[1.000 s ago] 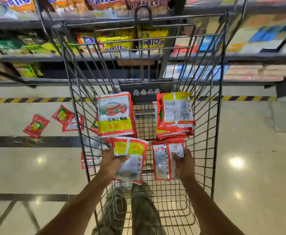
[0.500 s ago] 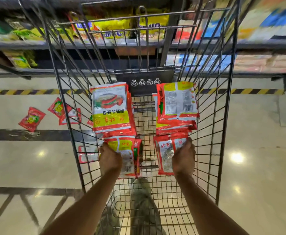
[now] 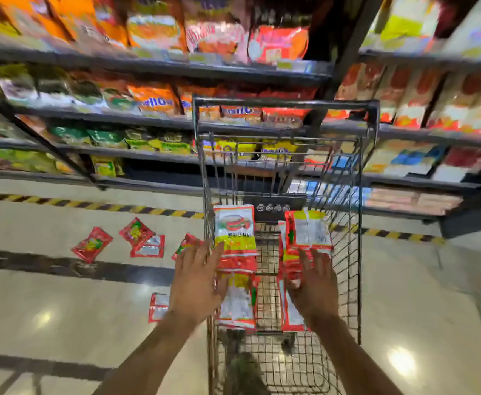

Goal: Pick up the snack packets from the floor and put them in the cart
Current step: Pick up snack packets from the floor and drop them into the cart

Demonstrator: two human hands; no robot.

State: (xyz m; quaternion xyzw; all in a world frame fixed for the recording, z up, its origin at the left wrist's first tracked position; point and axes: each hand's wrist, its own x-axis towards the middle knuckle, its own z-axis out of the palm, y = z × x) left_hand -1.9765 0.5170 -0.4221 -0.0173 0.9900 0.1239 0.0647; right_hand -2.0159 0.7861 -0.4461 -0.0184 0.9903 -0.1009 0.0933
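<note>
Left hand (image 3: 196, 289) and right hand (image 3: 316, 289) released — 2 packets (image 3: 237, 306) lie in cart (image 3: 284, 104).

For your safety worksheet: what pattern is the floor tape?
The floor tape has yellow-and-black stripes; head view.

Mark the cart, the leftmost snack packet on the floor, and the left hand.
cart (image 3: 286, 103): head view, top rim bar at far end.
leftmost snack packet (image 3: 92, 245): head view, middle of its red face.
left hand (image 3: 196, 283): head view, back of the hand.
</note>
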